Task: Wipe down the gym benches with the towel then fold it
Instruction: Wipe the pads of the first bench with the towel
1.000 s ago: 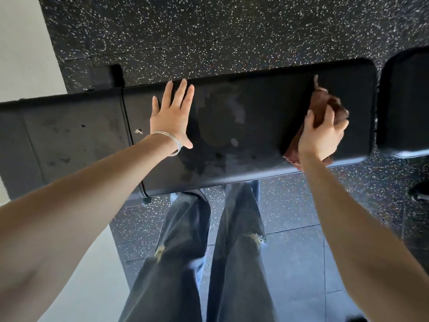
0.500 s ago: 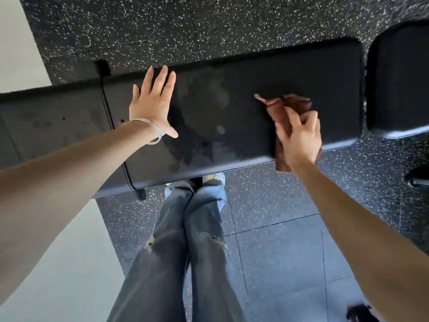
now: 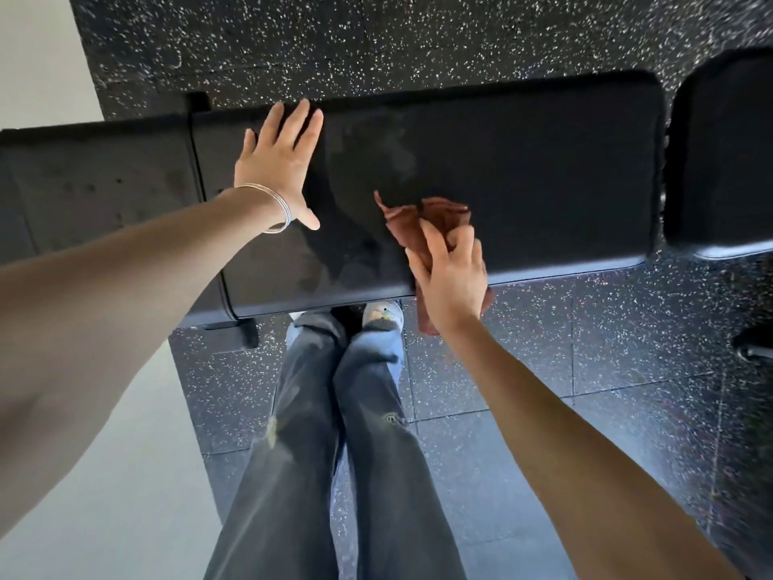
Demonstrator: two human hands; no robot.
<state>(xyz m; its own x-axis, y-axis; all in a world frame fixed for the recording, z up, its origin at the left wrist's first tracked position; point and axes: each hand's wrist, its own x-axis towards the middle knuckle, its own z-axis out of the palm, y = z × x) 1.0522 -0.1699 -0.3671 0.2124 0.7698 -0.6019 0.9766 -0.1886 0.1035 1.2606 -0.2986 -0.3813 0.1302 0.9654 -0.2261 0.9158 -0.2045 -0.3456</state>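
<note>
Head camera: my right hand [image 3: 454,282] grips the rust-brown soft cloth towel [image 3: 422,219] in a wad, fingers curled and pinching it against the near half of the long black padded vinyl bench [image 3: 543,169], with one tail hanging off the front edge. My left hand [image 3: 278,169], thin silver bangles [image 3: 278,209] at the wrist, lies flat on the pad with fingers spread, apart from the towel. I judge the towel light and limp, quick to bunch. Holding the wad suits wiping, but for folding I'd take two corners. The vinyl looks slick, with a dull smear [image 3: 368,169] between the hands.
</note>
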